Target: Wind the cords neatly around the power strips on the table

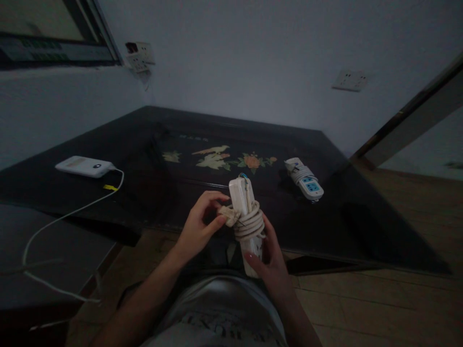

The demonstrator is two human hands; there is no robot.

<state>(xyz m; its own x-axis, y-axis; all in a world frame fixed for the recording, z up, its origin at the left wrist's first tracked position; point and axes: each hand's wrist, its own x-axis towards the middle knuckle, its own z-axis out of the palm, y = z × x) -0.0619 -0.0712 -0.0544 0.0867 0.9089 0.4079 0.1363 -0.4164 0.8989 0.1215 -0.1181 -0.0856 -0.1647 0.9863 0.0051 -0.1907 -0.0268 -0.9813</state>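
Cord-wrapped power strip (241,195) stands near upright before the counter (144,144), its lower end closed in the right hand's (273,262) grip. The left hand's (197,229) grip pinches the plug (228,215), just left of the coil (249,225).

Dark table (361,217) with wrapped power strip (304,179) and, perhaps, power bank (84,166).
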